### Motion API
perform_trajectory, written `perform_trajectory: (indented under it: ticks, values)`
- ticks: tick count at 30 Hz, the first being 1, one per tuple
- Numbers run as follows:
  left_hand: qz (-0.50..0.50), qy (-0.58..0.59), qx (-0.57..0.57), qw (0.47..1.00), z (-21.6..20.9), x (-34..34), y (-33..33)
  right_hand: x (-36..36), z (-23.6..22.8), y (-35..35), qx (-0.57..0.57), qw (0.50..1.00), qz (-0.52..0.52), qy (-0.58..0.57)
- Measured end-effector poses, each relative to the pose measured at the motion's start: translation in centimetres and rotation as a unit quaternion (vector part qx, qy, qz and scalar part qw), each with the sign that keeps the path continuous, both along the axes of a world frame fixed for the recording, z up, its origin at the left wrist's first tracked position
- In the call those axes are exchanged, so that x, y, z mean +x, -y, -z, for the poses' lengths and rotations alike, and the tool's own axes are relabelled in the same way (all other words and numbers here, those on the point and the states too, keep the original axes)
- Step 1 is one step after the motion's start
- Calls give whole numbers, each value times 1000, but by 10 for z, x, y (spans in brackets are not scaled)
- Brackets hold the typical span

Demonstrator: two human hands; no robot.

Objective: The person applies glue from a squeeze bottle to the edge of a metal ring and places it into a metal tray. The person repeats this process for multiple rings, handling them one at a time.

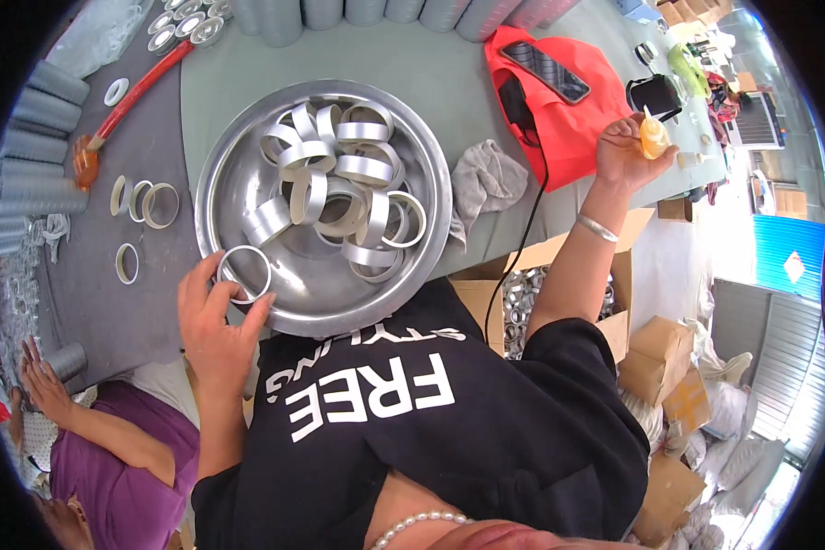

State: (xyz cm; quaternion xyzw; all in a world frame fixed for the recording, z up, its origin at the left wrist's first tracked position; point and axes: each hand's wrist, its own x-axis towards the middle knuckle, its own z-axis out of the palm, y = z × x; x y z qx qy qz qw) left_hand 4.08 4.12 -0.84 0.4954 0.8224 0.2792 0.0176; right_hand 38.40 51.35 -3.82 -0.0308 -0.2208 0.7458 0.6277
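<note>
Pinching silver ring (269,272), left hand (218,316) at metal basin's (289,270) rim, between 7 and 8 o'clock. More rings (364,169) heaped inside. Right hand (625,151), raised between 2 and 3 o'clock from basin, gripping orange pointed-tip container (654,139). Grey cloth (488,179): 3 o'clock. Loose rings (148,206) on surface (87,298): 9 o'clock.

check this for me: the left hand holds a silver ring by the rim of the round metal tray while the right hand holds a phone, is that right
Not quite: in the head view, the right hand holds a small yellow-orange object with a pointed tip, not the phone. The left hand does hold a silver ring by the rim of the round metal tray.
</note>
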Motion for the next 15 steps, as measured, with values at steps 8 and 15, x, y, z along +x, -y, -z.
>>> perform_trajectory:
  ticks: [8,15]
  values:
    - [-10,-2,-31,999,-6,-1,-9,-22,40,-14,-12,981,177,78]
    - [25,-9,-105,994,-12,-4,-15,-22,42,-15,3,980,185,74]
